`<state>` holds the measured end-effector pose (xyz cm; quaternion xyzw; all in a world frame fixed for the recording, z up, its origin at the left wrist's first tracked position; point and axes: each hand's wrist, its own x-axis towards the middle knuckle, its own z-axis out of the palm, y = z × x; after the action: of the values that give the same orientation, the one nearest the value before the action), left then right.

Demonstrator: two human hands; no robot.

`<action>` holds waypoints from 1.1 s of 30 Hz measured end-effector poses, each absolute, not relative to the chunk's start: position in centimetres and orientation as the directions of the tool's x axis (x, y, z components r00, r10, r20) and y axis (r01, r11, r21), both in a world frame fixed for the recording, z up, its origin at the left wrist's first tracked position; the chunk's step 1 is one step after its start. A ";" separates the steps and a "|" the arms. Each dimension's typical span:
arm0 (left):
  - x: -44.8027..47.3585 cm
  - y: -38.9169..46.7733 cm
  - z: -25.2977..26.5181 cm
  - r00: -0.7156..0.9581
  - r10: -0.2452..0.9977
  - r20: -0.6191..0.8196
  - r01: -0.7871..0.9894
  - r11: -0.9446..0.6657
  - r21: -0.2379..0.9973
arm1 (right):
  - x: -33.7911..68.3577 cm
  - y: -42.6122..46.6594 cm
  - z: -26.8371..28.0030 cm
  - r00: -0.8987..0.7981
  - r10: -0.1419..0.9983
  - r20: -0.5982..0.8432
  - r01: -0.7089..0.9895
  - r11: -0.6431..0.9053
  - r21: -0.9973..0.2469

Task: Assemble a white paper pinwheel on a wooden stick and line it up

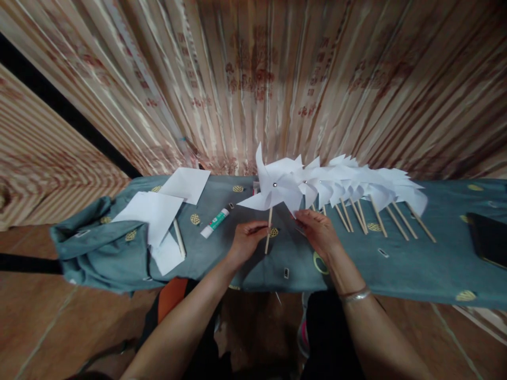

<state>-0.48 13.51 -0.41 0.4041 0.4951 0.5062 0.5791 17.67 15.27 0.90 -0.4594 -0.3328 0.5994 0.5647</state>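
A white paper pinwheel (283, 177) with a silver pin at its centre stands upright over the cloth in front of me. My left hand (249, 238) is closed, pinching its thin wooden stick (267, 245) between thumb and fingers. At the pinwheel's lower right blade, my right hand (317, 229) has its fingertips pressed together on the paper tip. Several finished-looking pinwheels (380, 184) lie overlapped in a row to the right, their sticks (378, 216) pointing towards me. The held pinwheel partly covers the nearest of them.
A green-and-white glue stick (215, 222) lies left of my left hand. Further left are white paper sheets (158, 211) and a pale rod (179, 237) on the blue-green cloth (420, 274). A dark flat object (489, 237) rests at the right edge. Patterned curtains (257, 79) hang behind.
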 end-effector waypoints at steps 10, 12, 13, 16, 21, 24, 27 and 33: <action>-0.6 13.5 -0.1 0.007 0.990 -0.142 -0.169 0.141 0.975 | 16.6 14.9 0.8 -0.022 0.985 -0.174 -0.347 -0.170 -0.922; -0.5 13.5 0.0 0.011 0.990 -0.143 -0.169 0.143 0.975 | 16.4 14.8 0.8 -0.043 0.985 -0.167 -0.345 -0.171 -0.923; -0.5 13.5 0.1 0.014 0.990 -0.144 -0.168 0.144 0.975 | 16.3 14.8 0.7 -0.048 0.985 -0.166 -0.345 -0.172 -0.923; -0.5 13.4 0.1 0.030 0.989 -0.147 -0.167 0.150 0.974 | 16.1 14.7 0.6 -0.061 0.984 -0.165 -0.332 -0.176 -0.927; -0.4 13.4 0.1 0.046 0.990 -0.134 -0.155 0.140 0.978 | 15.7 14.5 0.6 -0.098 0.980 -0.171 -0.287 -0.192 -0.938; -0.4 13.4 0.0 0.055 0.990 -0.129 -0.154 0.136 0.979 | 15.4 14.5 0.6 -0.123 0.979 -0.164 -0.278 -0.193 -0.941; -0.3 13.4 -0.1 0.070 0.989 -0.129 -0.165 0.139 0.976 | 15.2 14.5 0.5 -0.150 0.978 -0.147 -0.286 -0.185 -0.940; -0.2 13.3 -0.1 0.078 0.989 -0.124 -0.152 0.135 0.979 | 15.0 14.6 0.1 -0.155 0.977 -0.148 -0.314 -0.191 -0.930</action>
<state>-0.20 13.30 -0.10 0.4421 0.4731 0.4867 0.5863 15.01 14.57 0.14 -0.4182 -0.3960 0.6485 0.4977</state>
